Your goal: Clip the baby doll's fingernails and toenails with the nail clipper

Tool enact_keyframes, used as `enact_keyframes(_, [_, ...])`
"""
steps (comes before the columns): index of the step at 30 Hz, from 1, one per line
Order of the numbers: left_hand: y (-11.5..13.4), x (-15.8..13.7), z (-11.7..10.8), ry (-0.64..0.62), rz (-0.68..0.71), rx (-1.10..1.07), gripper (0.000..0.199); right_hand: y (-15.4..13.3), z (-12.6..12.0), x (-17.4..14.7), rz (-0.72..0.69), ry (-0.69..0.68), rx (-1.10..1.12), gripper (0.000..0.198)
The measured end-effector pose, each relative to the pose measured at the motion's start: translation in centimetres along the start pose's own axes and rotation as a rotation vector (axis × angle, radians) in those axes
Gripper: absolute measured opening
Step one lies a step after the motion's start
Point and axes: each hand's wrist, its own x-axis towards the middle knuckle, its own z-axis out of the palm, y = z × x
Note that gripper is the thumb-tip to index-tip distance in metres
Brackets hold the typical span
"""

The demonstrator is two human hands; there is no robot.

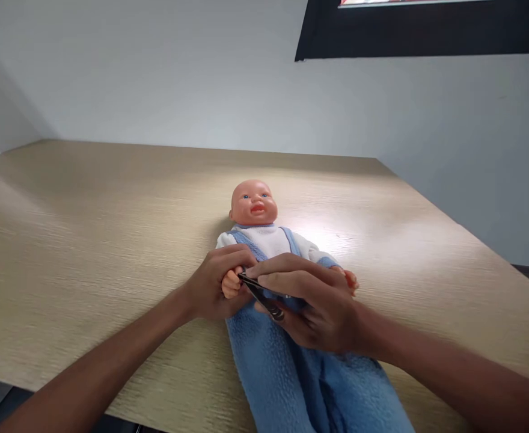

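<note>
A baby doll (264, 367) in blue fleece overalls and a white top lies on its back, head toward the far side. My left hand (214, 282) is closed around the doll's hand (231, 285), whose small fingers stick out from my grip. Between the thumb and fingers of my right hand (318, 300) is a dark metal nail clipper (264, 297). Its tip touches or nearly touches the doll's fingers; the exact contact is too small to tell. The doll's other hand (349, 279) shows beyond my right knuckles.
The doll rests on a light wood-grain table (111, 222). Behind it stands a pale wall (178, 72), with a dark-framed window (418, 30) at the upper right. The table's right edge slants down toward me.
</note>
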Motion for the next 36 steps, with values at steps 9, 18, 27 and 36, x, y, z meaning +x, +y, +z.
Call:
enact_keyframes(9, [-0.2,-0.1,0.3,-0.007,0.030,0.050,0.018,-0.1,0.0,0.3,0.011,-0.103,-0.003,0.027])
enact_keyframes(18, [-0.2,0.1,0.2,-0.043,0.055,0.106,0.020,-0.2,-0.1,0.5,0.034,-0.103,0.024,0.029])
enact_keyframes(27, [-0.2,-0.1,-0.1,-0.090,0.022,0.118,0.010,-0.1,0.2,0.0,0.018,-0.025,0.144,0.045])
enact_keyframes(36, [-0.2,-0.1,-0.1,-0.090,0.011,0.118,0.016,-0.1,-0.3,0.1,-0.055,-0.116,-0.017,0.032])
